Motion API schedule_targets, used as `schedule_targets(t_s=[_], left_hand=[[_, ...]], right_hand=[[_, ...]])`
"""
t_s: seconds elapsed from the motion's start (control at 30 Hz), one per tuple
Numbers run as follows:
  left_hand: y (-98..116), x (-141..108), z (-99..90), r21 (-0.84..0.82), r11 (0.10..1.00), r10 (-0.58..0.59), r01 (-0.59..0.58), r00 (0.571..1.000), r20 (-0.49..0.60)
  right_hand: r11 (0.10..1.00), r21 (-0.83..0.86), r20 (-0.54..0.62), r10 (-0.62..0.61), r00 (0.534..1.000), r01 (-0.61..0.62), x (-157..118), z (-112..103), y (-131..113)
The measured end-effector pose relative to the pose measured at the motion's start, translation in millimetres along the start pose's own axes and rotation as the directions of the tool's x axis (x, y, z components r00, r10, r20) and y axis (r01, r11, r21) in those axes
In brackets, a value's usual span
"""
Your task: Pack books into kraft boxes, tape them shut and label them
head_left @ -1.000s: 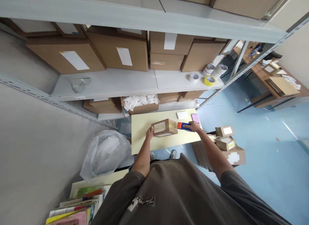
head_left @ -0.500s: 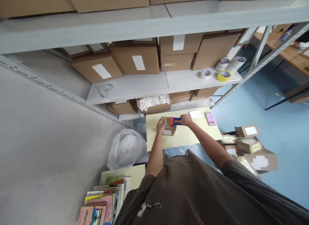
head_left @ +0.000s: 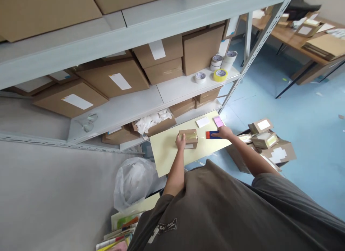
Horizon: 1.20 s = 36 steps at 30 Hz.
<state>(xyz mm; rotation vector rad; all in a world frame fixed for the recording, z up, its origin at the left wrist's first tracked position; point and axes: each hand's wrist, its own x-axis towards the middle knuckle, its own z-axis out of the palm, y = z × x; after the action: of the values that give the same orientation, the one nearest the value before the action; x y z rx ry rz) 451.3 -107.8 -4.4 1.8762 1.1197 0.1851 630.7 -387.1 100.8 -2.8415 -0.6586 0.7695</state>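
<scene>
A small cardboard box (head_left: pixel 192 144) rests on the pale yellow table (head_left: pixel 164 154), with shiny tape across its top and a white label on its near side. My left hand (head_left: pixel 180 140) grips the box at its left end, thumb on top. My right hand (head_left: pixel 224 132) is closed around a blue and red tape dispenser (head_left: pixel 212 135), held to the right of the box and apart from it. Just beyond that hand lies a pink pad (head_left: pixel 218 122), and a stack of white labels (head_left: pixel 202 122) is to its left.
Metal shelving (head_left: pixel 172 89) with large cartons stands ahead, with tape rolls (head_left: pixel 220 75) on its middle shelf. Packed boxes (head_left: pixel 265 139) are piled at right. A clear plastic bag (head_left: pixel 132 182) and stacked books (head_left: pixel 118 236) are at left. A wooden desk (head_left: pixel 293 35) stands far right.
My right hand has moved the tape dispenser off the box to the right. My left hand stays on the box. The view has turned to the right.
</scene>
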Motion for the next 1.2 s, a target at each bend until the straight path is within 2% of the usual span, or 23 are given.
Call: schedule_targets(t_s=[0.07,0.1,0.17,0.27,0.37,0.43,0.5,0.57,0.63,0.7,0.77,0.87,1.0,1.1,1.2], left_hand=[[-6.0,2.4,-1.3,-0.025,1.0,0.013,-0.013,1.0,-0.011],[-10.2,3.8,-3.5,-0.04,0.999,0.024,-0.024,1.0,-0.008],[-20.4,8.1,-12.2,-0.075,0.996,0.047,-0.046,0.999,0.018],[-37.6,21.9,-37.8,-0.144,0.989,0.054,-0.042,0.995,0.083],[-54.2,43.0,-77.0,-0.159,0.987,0.026,-0.005,0.992,0.127],[-62.6,56.6,-106.1,-0.083,0.996,-0.004,0.011,0.997,0.083],[-67.4,66.4,-131.1,0.007,1.0,0.015,-0.015,0.999,0.032],[-68.3,70.6,-146.4,0.046,0.996,0.081,-0.083,0.996,0.04],[-66.7,68.8,-148.8,0.058,0.992,0.109,-0.113,0.991,0.077],[-65.6,61.5,-139.6,0.081,0.994,0.068,-0.074,0.995,0.077],[-66.7,50.0,-122.0,0.107,0.994,-0.009,0.005,0.999,0.031],[-71.7,27.7,-86.6,0.109,0.989,-0.1,0.097,0.995,0.023],[-71.0,-3.7,-29.4,0.104,0.988,-0.125,0.115,0.988,0.094],[-57.7,-22.0,14.4,0.072,0.994,-0.093,0.084,0.988,0.12],[-39.7,-32.7,49.8,0.034,0.998,-0.061,0.055,0.982,0.177]], right_hand=[[0.999,0.003,0.034,0.033,0.999,-0.034,-1.7,3.6,17.9],[0.999,0.005,0.045,0.041,0.998,-0.041,-0.8,7.9,18.8],[0.999,0.027,0.065,0.04,0.997,-0.041,3.6,20.2,5.0],[0.994,0.106,0.105,0.006,0.994,-0.017,10.9,41.2,-41.5],[0.986,0.167,0.121,-0.035,0.992,0.014,15.0,55.4,-97.4],[0.986,0.16,0.106,-0.061,0.992,0.044,17.0,59.1,-132.8],[0.989,0.122,0.089,-0.097,0.991,0.086,19.1,59.6,-165.3],[0.989,0.08,0.091,-0.13,0.987,0.123,21.3,59.3,-194.3],[0.989,0.058,0.119,-0.144,0.982,0.138,22.9,60.3,-218.6],[0.99,0.041,0.14,-0.141,0.98,0.136,24.1,62.7,-235.9],[0.991,0.01,0.14,-0.133,0.981,0.133,25.4,65.4,-243.4],[0.99,-0.053,0.142,-0.122,0.982,0.131,28.7,66.0,-232.5],[0.988,-0.1,0.195,-0.097,0.976,0.118,30.1,58.5,-182.0],[0.987,-0.124,0.202,-0.08,0.976,0.107,22.5,50.7,-129.5],[0.989,-0.117,0.193,-0.068,0.979,0.092,9.8,41.1,-69.1]])
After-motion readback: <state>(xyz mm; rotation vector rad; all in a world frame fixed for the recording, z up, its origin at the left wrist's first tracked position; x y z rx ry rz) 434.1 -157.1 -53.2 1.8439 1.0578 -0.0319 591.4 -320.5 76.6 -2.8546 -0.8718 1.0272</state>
